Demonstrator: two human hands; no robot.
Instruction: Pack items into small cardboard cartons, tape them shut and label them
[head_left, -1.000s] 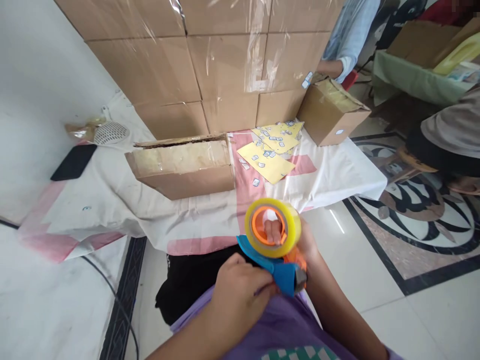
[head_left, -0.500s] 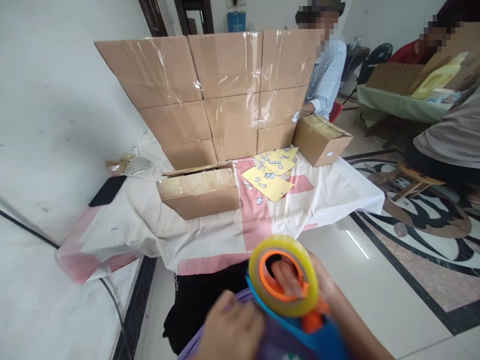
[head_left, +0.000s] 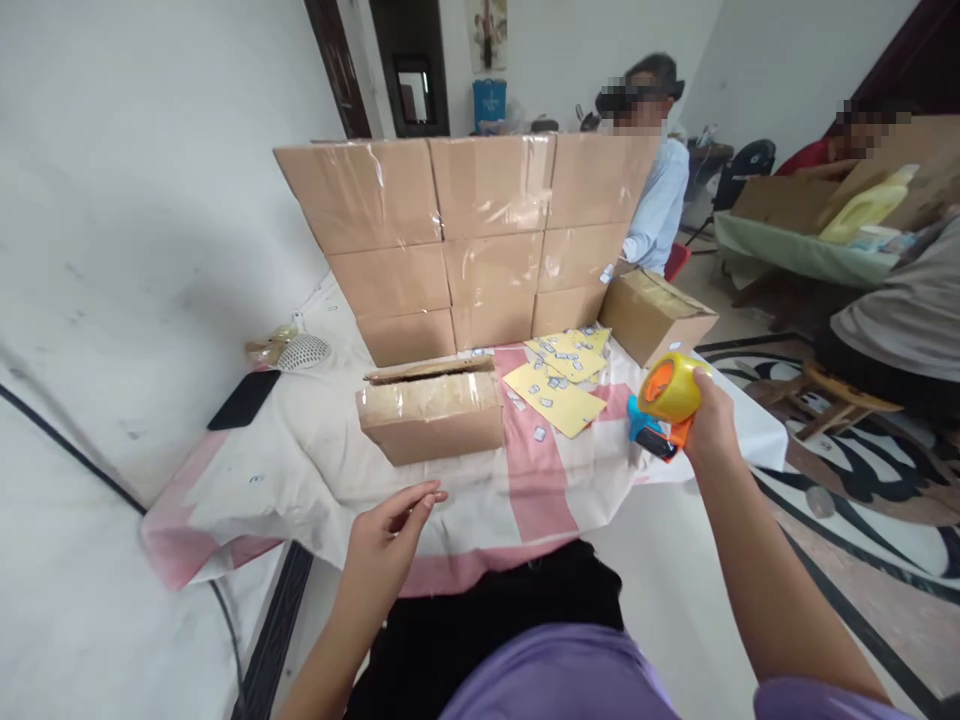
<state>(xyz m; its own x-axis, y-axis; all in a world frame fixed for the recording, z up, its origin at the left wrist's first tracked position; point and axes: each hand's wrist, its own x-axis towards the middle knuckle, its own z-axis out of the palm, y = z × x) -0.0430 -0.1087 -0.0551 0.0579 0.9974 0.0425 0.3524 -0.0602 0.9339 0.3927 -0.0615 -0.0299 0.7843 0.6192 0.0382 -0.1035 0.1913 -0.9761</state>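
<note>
My right hand [head_left: 710, 425] grips a tape dispenser [head_left: 663, 403] with a yellow roll, orange core and blue body, held out over the right part of a white and pink cloth [head_left: 315, 470] on the floor. My left hand [head_left: 390, 535] is empty, fingers apart, stretched toward a small taped cardboard box [head_left: 431, 412] lying on the cloth, and stops short of it. Yellow label sheets [head_left: 559, 385] lie to the right of that box.
A stack of sealed cardboard boxes [head_left: 480, 235] stands behind. Another small box [head_left: 656, 315] sits at the right, near a seated person in a light blue shirt [head_left: 660, 205]. A black phone [head_left: 244, 398] and a white mesh object [head_left: 302, 351] lie at the left. More people sit at the right.
My right hand has carried the tape dispenser from my lap forward and right over the cloth. My left hand has let go of it and reached toward the small box. The view has tilted up.
</note>
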